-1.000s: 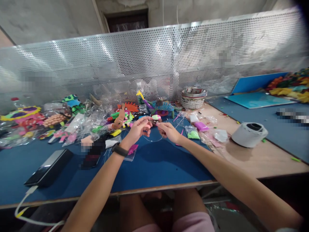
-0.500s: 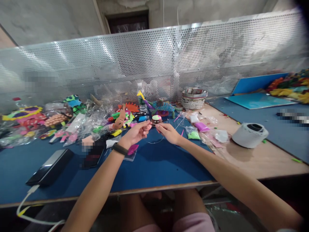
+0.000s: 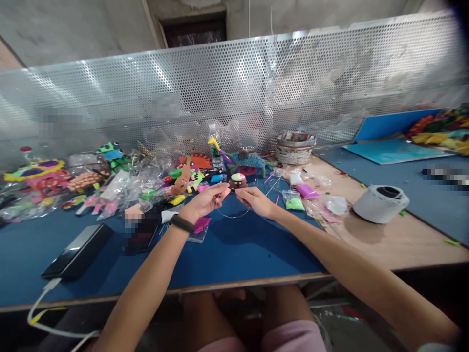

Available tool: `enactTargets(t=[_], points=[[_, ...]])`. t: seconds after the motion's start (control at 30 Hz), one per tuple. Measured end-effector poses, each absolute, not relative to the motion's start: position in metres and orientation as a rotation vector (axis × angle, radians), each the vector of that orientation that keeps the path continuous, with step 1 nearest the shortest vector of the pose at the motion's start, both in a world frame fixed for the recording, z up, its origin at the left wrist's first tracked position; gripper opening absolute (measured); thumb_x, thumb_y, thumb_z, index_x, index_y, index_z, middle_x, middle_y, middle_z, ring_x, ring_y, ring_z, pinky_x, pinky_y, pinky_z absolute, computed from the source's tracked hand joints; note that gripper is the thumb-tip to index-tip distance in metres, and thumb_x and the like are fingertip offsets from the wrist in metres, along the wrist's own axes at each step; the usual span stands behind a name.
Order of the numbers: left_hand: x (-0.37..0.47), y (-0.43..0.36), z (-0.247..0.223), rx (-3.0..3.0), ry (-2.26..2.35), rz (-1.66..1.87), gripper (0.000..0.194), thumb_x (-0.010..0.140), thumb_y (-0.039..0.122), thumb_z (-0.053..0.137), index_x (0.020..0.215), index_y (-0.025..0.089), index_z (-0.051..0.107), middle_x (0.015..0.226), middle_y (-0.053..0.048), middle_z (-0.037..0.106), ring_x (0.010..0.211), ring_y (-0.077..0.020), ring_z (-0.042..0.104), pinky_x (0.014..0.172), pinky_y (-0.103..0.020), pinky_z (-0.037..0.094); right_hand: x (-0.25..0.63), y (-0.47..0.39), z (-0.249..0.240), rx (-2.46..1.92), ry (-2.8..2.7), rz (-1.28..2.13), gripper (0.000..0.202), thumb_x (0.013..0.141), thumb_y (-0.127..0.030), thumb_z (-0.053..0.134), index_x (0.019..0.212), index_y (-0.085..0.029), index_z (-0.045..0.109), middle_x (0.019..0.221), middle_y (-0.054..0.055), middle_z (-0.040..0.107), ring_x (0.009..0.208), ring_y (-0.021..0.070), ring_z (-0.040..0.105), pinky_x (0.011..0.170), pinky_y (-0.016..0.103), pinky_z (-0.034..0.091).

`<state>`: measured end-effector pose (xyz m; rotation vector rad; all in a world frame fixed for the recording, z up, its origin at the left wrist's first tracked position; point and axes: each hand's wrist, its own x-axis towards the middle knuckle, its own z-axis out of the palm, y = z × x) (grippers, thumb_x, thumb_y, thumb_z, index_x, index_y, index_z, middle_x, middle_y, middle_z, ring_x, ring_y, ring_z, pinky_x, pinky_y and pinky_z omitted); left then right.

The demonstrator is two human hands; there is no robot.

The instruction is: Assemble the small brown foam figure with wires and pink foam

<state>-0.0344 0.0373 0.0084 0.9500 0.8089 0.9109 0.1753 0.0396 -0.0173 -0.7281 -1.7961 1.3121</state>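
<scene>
Over the blue table, my left hand (image 3: 211, 198) is closed in a pinch, with its fingertips close to those of my right hand (image 3: 256, 201). The right one pinches too. Something small and dark shows between the fingertips, too small to make out. A thin pale loop of wire or thread (image 3: 234, 216) hangs between both hands. Just behind the fingertips sits a small brown clay figure (image 3: 238, 182) with white eyes and a pink and green top. A magenta packet (image 3: 201, 225) lies beside my left wrist.
Colourful clay figures and plastic bags (image 3: 110, 186) crowd the left and back. A paper basket (image 3: 295, 148), a white roll (image 3: 381, 204) and clay packets (image 3: 294, 201) stand or lie to the right. A power bank (image 3: 78, 252) lies front left.
My left fingers have turned slightly and closed in more. The thin loop below the hands shows wider now. The view has shifted very slightly.
</scene>
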Motion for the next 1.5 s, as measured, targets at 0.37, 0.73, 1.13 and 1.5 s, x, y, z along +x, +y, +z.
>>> enactTargets(t=[0.37, 0.73, 1.13, 1.5], points=[[-0.035, 0.033, 0.014, 0.978, 0.773, 0.83, 0.025, 0.083, 0.032, 0.075, 0.08, 0.015, 0.057, 0.067, 0.007, 0.049, 0.043, -0.0006, 0.038, 0.044, -0.015, 0.039, 0.175, 0.038, -0.016, -0.71, -1.806, 1.318, 0.049, 0.094, -0.056, 0.051, 0.062, -0.019, 0.045, 0.054, -0.005, 0.036, 0.049, 0.009, 0.032, 0.048, 0.025, 0.025], [-0.036, 0.028, 0.019, 1.546, 1.127, 0.796, 0.026, 0.075, 0.04, 0.078, 0.076, 0.015, 0.068, 0.058, 0.0, 0.059, 0.047, -0.0093, 0.054, 0.049, -0.022, 0.046, 0.173, 0.043, -0.026, -0.783, -1.728, 1.44, 0.047, 0.089, -0.057, 0.057, 0.061, -0.02, 0.047, 0.05, -0.006, 0.034, 0.044, 0.0088, 0.031, 0.044, 0.025, 0.024], [-0.035, 0.02, 0.017, 2.027, 1.315, 0.72, 0.019, 0.08, 0.03, 0.067, 0.065, 0.018, 0.066, 0.05, -0.002, 0.063, 0.037, -0.0146, 0.057, 0.038, -0.022, 0.039, 0.174, 0.04, -0.027, -0.841, -1.976, 1.214, 0.047, 0.093, -0.051, 0.05, 0.06, -0.019, 0.043, 0.054, -0.005, 0.035, 0.049, 0.0087, 0.031, 0.049, 0.026, 0.023], [-0.029, 0.018, 0.022, 1.567, 0.867, 0.664, 0.039, 0.087, 0.037, 0.062, 0.117, 0.012, 0.062, 0.053, 0.004, 0.06, 0.029, -0.0049, 0.039, 0.047, -0.023, 0.052, 0.179, 0.036, -0.015, -0.608, -1.788, 1.459, 0.049, 0.09, -0.048, 0.059, 0.055, -0.02, 0.041, 0.05, -0.006, 0.032, 0.046, 0.0088, 0.032, 0.046, 0.025, 0.029]])
